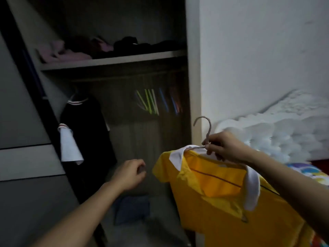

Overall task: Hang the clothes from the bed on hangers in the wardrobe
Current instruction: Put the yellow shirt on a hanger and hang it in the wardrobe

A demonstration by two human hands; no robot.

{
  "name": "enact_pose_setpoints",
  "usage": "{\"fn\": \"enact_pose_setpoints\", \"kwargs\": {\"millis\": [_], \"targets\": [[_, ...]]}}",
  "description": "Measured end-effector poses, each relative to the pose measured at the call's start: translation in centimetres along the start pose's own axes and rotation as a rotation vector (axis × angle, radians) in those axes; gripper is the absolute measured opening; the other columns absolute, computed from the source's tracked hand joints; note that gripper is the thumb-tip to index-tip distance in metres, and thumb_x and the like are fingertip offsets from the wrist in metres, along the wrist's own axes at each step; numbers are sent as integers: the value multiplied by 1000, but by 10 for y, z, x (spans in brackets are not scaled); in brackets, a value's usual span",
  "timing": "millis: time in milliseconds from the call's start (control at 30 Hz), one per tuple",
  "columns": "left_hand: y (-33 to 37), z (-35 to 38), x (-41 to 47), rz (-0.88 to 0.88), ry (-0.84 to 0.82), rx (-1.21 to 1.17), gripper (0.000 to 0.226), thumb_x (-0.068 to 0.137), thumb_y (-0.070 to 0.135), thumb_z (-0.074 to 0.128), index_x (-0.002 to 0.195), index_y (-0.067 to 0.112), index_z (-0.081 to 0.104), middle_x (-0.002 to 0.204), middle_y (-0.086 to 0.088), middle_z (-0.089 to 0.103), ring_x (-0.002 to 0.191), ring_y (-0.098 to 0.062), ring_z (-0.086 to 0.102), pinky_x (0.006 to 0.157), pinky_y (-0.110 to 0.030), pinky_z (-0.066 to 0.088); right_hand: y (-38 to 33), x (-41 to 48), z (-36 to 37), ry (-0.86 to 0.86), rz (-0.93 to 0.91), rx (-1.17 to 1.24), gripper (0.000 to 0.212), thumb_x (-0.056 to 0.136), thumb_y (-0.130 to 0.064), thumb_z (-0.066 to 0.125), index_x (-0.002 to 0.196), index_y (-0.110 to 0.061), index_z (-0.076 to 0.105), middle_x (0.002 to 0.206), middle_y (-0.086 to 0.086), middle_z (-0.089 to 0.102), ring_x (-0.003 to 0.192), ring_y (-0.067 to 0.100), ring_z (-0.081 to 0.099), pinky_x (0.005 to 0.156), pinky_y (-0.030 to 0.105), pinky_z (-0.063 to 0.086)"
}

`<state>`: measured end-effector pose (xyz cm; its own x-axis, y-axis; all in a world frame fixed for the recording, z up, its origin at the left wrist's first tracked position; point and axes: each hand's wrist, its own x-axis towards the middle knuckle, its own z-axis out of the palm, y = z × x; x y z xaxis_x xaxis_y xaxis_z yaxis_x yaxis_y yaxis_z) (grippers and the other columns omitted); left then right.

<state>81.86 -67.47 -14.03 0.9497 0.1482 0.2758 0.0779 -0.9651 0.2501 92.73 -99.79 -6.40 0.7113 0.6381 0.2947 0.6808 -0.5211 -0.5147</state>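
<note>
A yellow shirt (pixel 227 198) with a white collar hangs on a pale hanger (pixel 204 125), whose hook points up and left. My right hand (pixel 224 148) grips the hanger at the base of the hook, just right of the open wardrobe (pixel 193 86). My left hand (pixel 130 172) hovers lower, in front of the wardrobe's dark inside, fingers loosely curled and holding nothing. A black garment (pixel 89 132) with white sleeves hangs at the left under the rail (pixel 124 77). Several coloured empty hangers (pixel 154 102) hang to the right of it.
A shelf (pixel 114 60) above the rail carries folded pink and dark clothes. A blue folded item (pixel 131 209) lies on the wardrobe floor. A sliding door (pixel 23 139) stands at the left. A bed with white bedding (pixel 277 132) and a colourful cloth (pixel 309 173) is at the right.
</note>
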Motion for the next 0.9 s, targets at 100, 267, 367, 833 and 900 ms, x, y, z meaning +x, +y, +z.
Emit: {"fn": "enact_pose_setpoints", "kwargs": {"millis": [100, 267, 367, 833, 900], "targets": [[-79, -33, -21, -124, 13, 43, 22, 86, 33, 59, 105, 23, 62, 90, 6, 63, 87, -16, 62, 73, -31, 50, -46, 56, 48, -1, -27, -14, 18, 97, -23, 56, 88, -12, 67, 71, -1, 72, 47, 10, 63, 50, 16, 47], [-165, -72, -28, -238, 38, 97, 22, 87, 34, 57, 107, 24, 61, 90, 7, 63, 86, -16, 61, 72, -31, 50, -117, 143, 101, 26, -82, 29, 25, 98, -21, 55, 76, -15, 64, 63, -5, 68, 43, 6, 59, 47, 14, 44], [-203, -86, -16, -282, 70, 106, 22, 88, 34, 56, 107, 24, 61, 95, 5, 65, 87, -16, 61, 71, -31, 50, -146, 200, 125, 23, -65, 111, 29, 98, -19, 54, 73, -10, 65, 49, -12, 62, 39, 3, 55, 43, 11, 40], [-345, -150, 148, -301, 213, 309, 24, 92, 34, 51, 110, 21, 60, 103, 0, 59, 94, -21, 58, 71, -35, 48, -224, 497, 219, 76, 140, 853, 14, 94, 5, 51, 89, 9, 64, 64, 18, 58, 27, 5, 44, 30, 13, 31], [-364, -158, 162, -320, 251, 315, 23, 92, 31, 51, 110, 18, 59, 104, -2, 58, 94, -23, 59, 71, -35, 48, -237, 538, 230, 104, 144, 875, 17, 92, 6, 53, 79, 7, 63, 64, 19, 59, 28, 7, 45, 32, 15, 36]]}}
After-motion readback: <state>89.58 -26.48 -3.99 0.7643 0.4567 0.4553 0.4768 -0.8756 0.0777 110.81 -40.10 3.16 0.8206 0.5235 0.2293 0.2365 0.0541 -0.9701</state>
